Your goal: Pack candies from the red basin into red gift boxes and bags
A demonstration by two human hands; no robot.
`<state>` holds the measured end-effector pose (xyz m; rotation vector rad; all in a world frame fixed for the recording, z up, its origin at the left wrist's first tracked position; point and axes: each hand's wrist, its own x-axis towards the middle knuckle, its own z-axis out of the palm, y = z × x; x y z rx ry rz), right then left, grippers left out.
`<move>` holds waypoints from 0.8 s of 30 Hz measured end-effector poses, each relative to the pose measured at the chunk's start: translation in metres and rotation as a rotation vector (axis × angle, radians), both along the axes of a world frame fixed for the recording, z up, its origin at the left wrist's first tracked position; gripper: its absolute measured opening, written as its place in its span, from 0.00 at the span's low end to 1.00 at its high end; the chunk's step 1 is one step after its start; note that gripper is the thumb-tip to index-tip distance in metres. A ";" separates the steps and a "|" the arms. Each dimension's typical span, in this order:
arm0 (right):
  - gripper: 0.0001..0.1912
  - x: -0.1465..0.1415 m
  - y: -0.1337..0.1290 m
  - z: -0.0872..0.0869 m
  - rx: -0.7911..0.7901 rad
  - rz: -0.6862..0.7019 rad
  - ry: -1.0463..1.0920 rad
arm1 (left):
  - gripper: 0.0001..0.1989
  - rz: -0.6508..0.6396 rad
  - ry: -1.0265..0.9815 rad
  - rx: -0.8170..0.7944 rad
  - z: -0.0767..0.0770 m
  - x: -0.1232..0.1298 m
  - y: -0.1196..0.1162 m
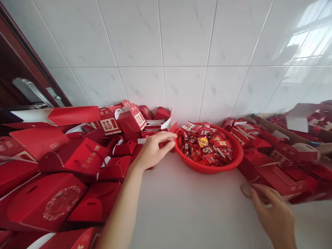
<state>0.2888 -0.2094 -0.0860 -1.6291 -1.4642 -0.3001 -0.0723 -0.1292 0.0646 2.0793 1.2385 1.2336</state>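
Beside the left rim of a red plastic basin [207,169], my left hand [153,150] reaches out with its fingers extended and nothing in them. Its fingertips are at the rim; I cannot tell whether they touch it. The basin holds many small wrapped candies [204,143], mostly red, one yellow. My right hand [273,211] is low on the right, slightly blurred, with its fingers loosely bent and apart. It is nearest to a red gift box [275,178] lying on the table's right side. No held thing shows in it.
Many red gift boxes [63,197], some with gold print, pile up on the left of the white table [197,207]. A cardboard carton [272,128] stands at the back right, and part of another person's hand [325,149] shows at the right edge. A tiled wall [181,79] closes off the back.
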 end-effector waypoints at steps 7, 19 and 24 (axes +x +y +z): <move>0.09 -0.051 0.013 0.050 0.139 0.463 0.000 | 0.15 0.482 -0.429 0.194 -0.006 -0.042 0.023; 0.11 -0.133 0.031 0.028 0.231 1.057 0.010 | 0.05 0.982 -0.166 0.211 0.036 -0.089 0.099; 0.11 -0.125 0.030 0.021 0.237 1.035 0.014 | 0.18 0.898 -0.144 0.239 0.044 -0.088 0.108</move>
